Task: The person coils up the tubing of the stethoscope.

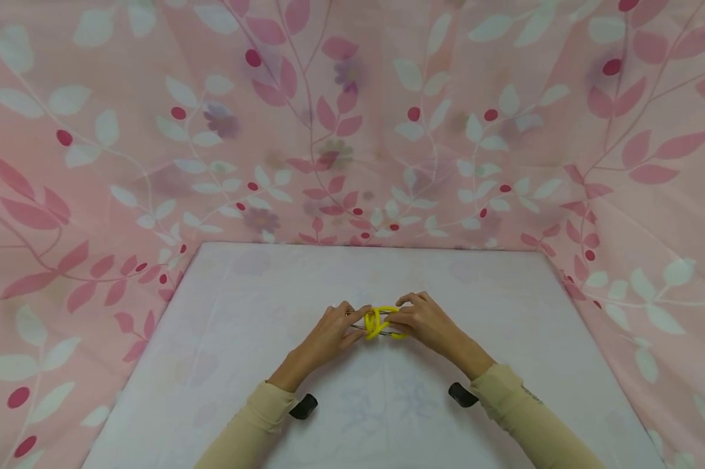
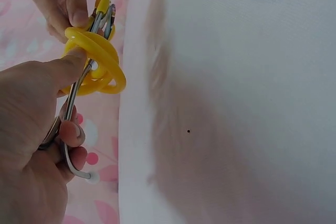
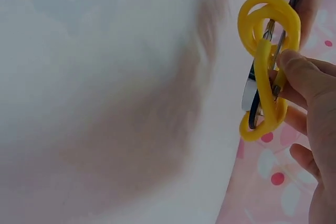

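Note:
A stethoscope with yellow tubing [image 1: 373, 322] is held between both hands above the white table. Its tubing is wound in loops around the metal ear tubes [image 2: 72, 103], as the left wrist view shows. My left hand [image 1: 328, 332] grips the ear tubes, fingers curled below and thumb against the yellow loops. One pale ear tip [image 2: 93, 177] sticks out past those fingers. On the other side, my right hand [image 1: 433, 324] pinches the tubing between thumb and fingers. The right wrist view has the silver and black chest piece [image 3: 249, 95] beside that hand, partly behind the tubing.
The white-covered table [image 1: 258, 280] spreads out under the hands. Pink leaf-patterned cloth [image 1: 352, 130] hangs behind it and along both sides. A black piece [image 1: 303, 407] sits at the left wrist, and another black piece [image 1: 462, 395] at the right.

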